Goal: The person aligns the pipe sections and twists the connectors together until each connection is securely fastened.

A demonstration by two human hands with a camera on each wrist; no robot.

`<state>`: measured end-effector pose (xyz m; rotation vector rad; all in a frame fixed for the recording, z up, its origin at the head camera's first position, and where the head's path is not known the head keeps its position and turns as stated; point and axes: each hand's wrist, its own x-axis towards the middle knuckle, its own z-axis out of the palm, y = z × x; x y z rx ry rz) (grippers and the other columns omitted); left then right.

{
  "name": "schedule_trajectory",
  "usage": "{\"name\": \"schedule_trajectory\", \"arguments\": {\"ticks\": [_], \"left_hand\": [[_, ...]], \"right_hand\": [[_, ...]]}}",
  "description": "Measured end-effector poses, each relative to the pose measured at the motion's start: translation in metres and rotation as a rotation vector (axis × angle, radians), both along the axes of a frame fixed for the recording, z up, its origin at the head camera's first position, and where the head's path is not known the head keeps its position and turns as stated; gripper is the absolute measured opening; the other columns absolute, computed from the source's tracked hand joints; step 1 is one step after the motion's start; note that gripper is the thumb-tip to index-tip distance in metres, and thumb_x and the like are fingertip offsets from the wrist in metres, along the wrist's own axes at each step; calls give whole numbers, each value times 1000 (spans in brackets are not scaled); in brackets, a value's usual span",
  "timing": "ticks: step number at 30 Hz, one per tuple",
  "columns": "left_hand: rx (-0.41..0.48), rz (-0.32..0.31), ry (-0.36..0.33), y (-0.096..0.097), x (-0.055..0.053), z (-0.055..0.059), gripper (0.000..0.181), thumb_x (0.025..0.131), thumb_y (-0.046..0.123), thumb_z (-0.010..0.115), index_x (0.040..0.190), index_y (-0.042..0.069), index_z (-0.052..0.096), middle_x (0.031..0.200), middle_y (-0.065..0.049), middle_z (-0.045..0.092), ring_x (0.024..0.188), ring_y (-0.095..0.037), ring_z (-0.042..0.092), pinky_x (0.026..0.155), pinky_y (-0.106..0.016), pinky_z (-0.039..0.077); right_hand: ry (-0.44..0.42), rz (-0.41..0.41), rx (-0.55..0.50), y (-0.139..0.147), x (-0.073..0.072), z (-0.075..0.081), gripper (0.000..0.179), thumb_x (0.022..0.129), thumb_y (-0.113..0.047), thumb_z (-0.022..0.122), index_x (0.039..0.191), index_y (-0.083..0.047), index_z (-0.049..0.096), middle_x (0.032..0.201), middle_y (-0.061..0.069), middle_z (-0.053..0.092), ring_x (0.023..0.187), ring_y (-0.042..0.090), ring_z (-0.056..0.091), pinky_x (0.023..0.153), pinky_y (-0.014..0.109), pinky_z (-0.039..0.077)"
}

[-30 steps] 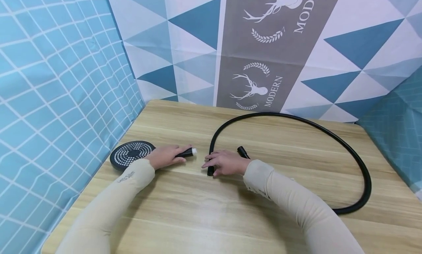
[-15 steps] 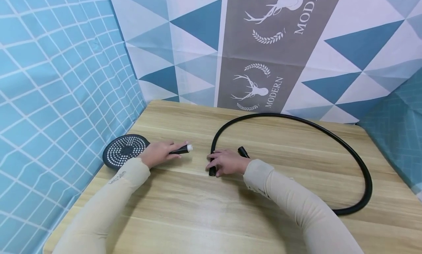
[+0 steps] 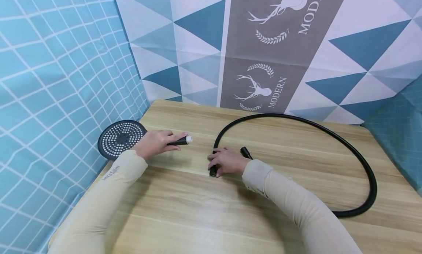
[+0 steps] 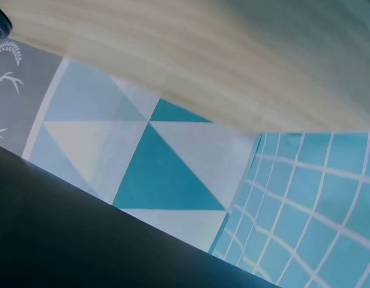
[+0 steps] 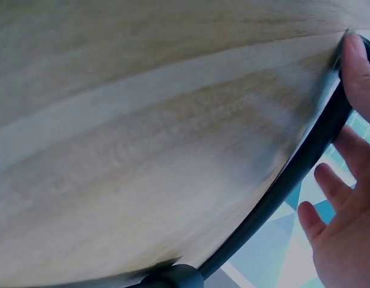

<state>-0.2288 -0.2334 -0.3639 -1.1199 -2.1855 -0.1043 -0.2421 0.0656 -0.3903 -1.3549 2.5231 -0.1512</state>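
Observation:
My left hand (image 3: pixel 155 143) grips the handle of a black shower head (image 3: pixel 122 138) above the table's left side. Its round face with pale nozzles points up toward the head camera, and a white-tipped handle end sticks out past the fingers. In the left wrist view a dark shape fills the lower left; what it is I cannot tell. My right hand (image 3: pixel 228 161) holds one end of a black shower hose (image 3: pixel 357 151) near the table's middle. In the right wrist view the thumb (image 5: pixel 358 69) and fingers lie on either side of that end.
The hose loops across the right half of the wooden table (image 3: pixel 194 210). Its other end connector (image 3: pixel 244 151) lies just behind my right hand. A blue grid-patterned sheet (image 3: pixel 59 81) borders the left edge, and a triangle-patterned backdrop (image 3: pixel 194 52) stands behind.
The left hand has lifted the shower head and shifted it slightly left and away from me. My right hand stays nearly in place on the hose end.

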Motion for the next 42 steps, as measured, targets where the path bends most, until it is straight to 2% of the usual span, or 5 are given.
{"name": "schedule_trajectory", "arguments": {"ticks": [11,21,26,33,42], "left_hand": [[6,-48,69,6,0,13,53,100,53,33,119,18,68,66,-8,57,45,-18,50,40,-35,44],[12,-68,88,11,5,28,39,98,45,53,118,15,69,67,-9,57,45,-17,49,39,-33,43],[-10,-64,100,10,6,40,47,76,28,81,119,14,69,67,-9,58,45,-18,49,40,-32,42],[27,-92,116,8,4,48,51,101,49,37,115,13,71,66,-9,58,44,-18,49,38,-33,40],[40,-103,147,9,7,47,50,102,48,36,115,14,70,66,-8,58,42,-17,48,37,-31,39]], "right_hand": [[-196,53,-539,4,-3,5,31,81,-9,74,111,-1,70,113,14,69,114,31,59,102,40,43],[-248,-207,-989,0,5,39,29,85,10,63,112,13,54,109,30,60,102,40,57,87,49,49],[-204,-220,-989,3,5,44,26,87,10,61,112,12,56,115,29,61,105,38,59,88,42,49],[-161,-215,-1011,10,7,49,31,91,-4,62,118,11,56,109,27,62,102,34,58,88,40,48],[-23,-100,-1129,8,8,52,75,85,-57,49,112,13,55,101,30,62,96,29,59,88,44,48]]}}
